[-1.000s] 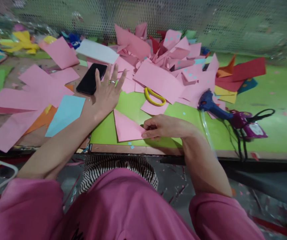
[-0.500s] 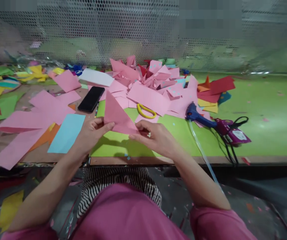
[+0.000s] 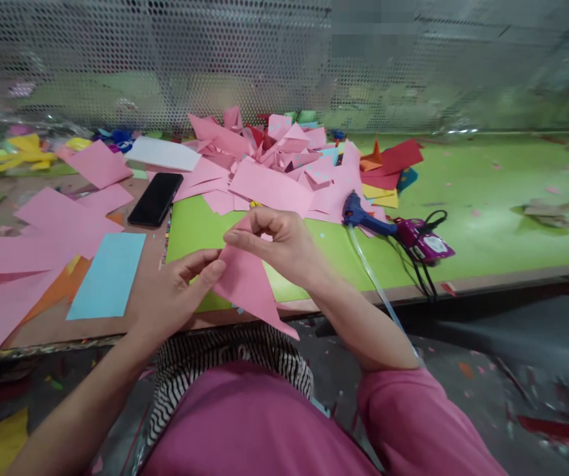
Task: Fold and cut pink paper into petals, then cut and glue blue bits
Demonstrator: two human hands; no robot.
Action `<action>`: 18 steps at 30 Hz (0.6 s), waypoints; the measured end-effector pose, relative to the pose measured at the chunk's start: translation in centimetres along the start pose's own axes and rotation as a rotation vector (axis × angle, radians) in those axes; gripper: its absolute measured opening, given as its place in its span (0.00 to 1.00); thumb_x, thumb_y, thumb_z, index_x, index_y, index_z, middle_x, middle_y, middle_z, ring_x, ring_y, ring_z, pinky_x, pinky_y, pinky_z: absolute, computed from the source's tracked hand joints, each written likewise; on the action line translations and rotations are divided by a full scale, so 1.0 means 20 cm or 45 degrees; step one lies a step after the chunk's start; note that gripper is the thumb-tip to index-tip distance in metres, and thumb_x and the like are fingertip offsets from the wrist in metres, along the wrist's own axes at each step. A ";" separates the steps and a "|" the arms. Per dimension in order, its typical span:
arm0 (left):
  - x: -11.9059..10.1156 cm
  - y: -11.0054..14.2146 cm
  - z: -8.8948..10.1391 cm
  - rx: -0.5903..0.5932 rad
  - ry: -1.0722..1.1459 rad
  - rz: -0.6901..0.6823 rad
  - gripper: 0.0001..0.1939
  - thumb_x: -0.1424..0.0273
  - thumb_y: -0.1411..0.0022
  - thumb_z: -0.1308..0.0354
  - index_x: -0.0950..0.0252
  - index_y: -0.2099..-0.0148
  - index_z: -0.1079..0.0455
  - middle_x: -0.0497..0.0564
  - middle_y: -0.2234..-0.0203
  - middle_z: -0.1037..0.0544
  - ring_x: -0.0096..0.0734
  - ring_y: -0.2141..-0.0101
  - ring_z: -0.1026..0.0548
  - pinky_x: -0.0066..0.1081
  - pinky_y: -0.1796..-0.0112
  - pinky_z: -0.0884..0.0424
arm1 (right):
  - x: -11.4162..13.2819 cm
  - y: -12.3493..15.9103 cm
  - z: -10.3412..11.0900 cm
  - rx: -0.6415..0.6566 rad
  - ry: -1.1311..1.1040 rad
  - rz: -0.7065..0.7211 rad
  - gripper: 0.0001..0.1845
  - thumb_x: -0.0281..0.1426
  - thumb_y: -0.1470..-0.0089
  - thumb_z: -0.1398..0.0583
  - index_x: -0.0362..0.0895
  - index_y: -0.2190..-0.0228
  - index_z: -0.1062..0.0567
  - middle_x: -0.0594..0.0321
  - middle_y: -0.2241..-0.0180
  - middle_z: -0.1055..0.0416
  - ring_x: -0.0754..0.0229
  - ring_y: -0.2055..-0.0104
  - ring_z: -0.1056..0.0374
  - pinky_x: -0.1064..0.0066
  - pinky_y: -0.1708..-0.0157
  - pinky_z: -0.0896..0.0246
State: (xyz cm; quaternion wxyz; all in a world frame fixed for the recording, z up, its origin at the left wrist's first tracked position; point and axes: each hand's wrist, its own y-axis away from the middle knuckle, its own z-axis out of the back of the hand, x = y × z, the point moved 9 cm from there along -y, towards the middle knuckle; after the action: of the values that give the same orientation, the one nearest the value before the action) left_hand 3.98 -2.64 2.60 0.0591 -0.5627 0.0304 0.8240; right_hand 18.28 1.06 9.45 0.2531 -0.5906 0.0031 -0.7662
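Note:
A folded piece of pink paper (image 3: 250, 281) is held between my two hands over the near edge of the table. My left hand (image 3: 192, 281) pinches its left side between thumb and fingers. At the paper's upper corner, the thumb and fingers of my right hand (image 3: 279, 244) are closed on it. One pointed end hangs down to the right, past the table edge. Behind my right hand a bit of something yellow (image 3: 255, 204) peeks out, mostly hidden.
A heap of pink paper pieces (image 3: 274, 185) lies at the back. A black phone (image 3: 155, 199) and a light blue paper (image 3: 108, 274) lie to the left. On the right are a blue glue gun (image 3: 368, 218) with a clear glue stick (image 3: 376, 281) and a purple object (image 3: 425, 241) with black cord.
The pink paper has been turned, so its point now hangs down to the right. My right hand has moved up to its top corner, covering most of the yellow loop. The view has shifted right.

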 end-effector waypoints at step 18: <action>0.13 -0.12 -0.07 0.148 0.810 0.446 0.20 0.57 0.54 0.24 0.64 0.63 0.22 0.47 0.70 0.19 0.27 0.70 0.25 0.24 0.67 0.29 | -0.01 0.06 0.04 0.178 0.229 0.311 0.26 0.39 0.38 0.37 0.52 0.40 0.29 0.55 0.34 0.37 0.52 0.36 0.38 0.56 0.40 0.37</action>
State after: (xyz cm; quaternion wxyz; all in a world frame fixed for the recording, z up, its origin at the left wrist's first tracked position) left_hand 4.63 -0.29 -0.25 -0.0634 -0.7726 0.1898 0.6025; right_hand 19.40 0.36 9.15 0.3835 -0.4958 0.0443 -0.7779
